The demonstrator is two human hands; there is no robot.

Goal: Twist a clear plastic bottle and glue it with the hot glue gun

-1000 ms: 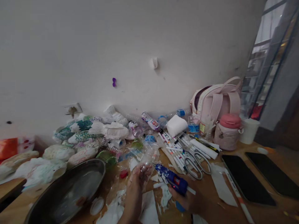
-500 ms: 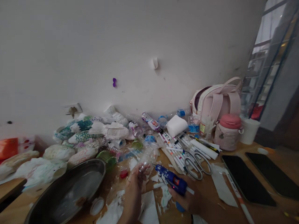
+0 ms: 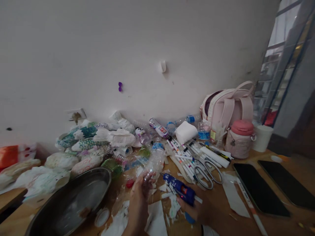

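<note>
My left hand (image 3: 140, 196) is closed around the lower end of a clear plastic bottle (image 3: 155, 162) with a blue label, tilted away from me. In my right hand (image 3: 193, 206) is a blue hot glue gun (image 3: 179, 189), its red light on and a white glue stick poking from the back. The gun's nozzle points left, close to the bottle; whether it touches I cannot tell. Beneath both hands lie torn white paper scraps (image 3: 157, 219). A red bottle cap (image 3: 130, 183) sits just left of the bottle.
An oval metal basin (image 3: 103, 177) stands at left, below a heap of paper-wrapped bottles (image 3: 90, 144). Scissors (image 3: 204, 175) and several markers (image 3: 182, 154) lie beyond the gun. At right are two phones (image 3: 261, 188), a pink-lidded flask (image 3: 240, 141), a white cup (image 3: 263, 139) and a pink backpack (image 3: 228, 108).
The glue gun has shifted very slightly left. Both hands keep their hold, and the bottle has barely moved.
</note>
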